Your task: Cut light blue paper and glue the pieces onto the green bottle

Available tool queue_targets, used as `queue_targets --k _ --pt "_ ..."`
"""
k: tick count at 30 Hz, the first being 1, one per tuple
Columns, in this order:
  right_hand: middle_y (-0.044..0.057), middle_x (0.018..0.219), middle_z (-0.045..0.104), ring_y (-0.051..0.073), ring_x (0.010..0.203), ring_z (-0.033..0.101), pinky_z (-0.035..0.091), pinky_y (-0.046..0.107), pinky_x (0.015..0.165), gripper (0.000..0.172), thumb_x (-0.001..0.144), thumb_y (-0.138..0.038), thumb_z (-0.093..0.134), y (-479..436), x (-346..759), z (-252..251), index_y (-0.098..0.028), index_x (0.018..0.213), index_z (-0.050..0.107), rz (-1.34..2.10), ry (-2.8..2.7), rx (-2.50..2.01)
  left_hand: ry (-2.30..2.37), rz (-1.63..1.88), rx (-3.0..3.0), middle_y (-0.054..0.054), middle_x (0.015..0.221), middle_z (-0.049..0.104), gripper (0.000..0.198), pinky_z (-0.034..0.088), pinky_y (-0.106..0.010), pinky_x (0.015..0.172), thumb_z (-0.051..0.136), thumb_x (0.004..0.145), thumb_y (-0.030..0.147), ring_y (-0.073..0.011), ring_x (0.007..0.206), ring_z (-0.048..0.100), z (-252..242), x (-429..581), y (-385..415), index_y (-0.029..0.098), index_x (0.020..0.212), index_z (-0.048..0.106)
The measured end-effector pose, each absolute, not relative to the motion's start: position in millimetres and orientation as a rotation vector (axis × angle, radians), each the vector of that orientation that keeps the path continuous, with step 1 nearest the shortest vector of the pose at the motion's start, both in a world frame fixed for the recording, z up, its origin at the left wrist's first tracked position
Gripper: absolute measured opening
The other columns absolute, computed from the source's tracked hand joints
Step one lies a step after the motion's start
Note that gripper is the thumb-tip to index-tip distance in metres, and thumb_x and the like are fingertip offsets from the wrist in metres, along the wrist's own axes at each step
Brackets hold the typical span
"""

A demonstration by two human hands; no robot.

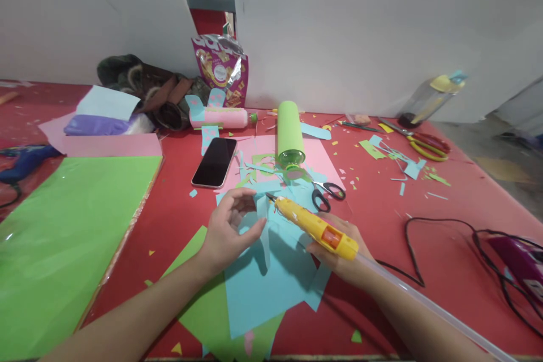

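My left hand point(229, 223) pinches a folded strip of light blue paper point(263, 240) between thumb and fingers, above the blue sheets. In my right hand point(345, 246) is a yellow hot glue gun point(314, 223), with a long clear glue stick point(424, 291) running out of its back. The gun's nozzle points left and sits at the upper end of the strip; whether it touches cannot be made out. Below both hands lie a light blue sheet point(254, 300) and a green sheet point(199, 300). Black-handled scissors point(328, 192) rest just beyond the gun.
A green paper-wrapped bottle point(290, 130) lies ahead, with a pink-wrapped bottle point(224, 118) and a phone point(215, 162) to its left. Green sheets point(85, 226) cover the left side. Pliers point(428, 146), paper scraps and a black cable point(411, 249) are at right.
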State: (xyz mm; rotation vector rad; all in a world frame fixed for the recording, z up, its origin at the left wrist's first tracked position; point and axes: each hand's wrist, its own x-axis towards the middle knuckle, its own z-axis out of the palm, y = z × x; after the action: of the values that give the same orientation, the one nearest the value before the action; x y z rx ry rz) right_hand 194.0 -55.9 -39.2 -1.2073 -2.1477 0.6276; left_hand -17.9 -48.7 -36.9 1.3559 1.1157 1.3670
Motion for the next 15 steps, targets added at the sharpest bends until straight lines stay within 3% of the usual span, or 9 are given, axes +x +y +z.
queue_targets --k 15 --pt "-0.001 0.061 0.051 0.014 0.053 0.047 0.036 0.025 0.049 0.026 0.076 -0.047 0.045 -56.3 196.0 -39.4 -0.021 0.07 0.045 0.739 -2.095 -1.3 1.142 1.341 1.352 -0.002 0.086 0.052 0.033 0.047 -0.028 0.077 0.06 0.066 0.016 -0.0125 0.08 0.055 -38.7 -18.7 -49.6 0.018 0.095 0.046"
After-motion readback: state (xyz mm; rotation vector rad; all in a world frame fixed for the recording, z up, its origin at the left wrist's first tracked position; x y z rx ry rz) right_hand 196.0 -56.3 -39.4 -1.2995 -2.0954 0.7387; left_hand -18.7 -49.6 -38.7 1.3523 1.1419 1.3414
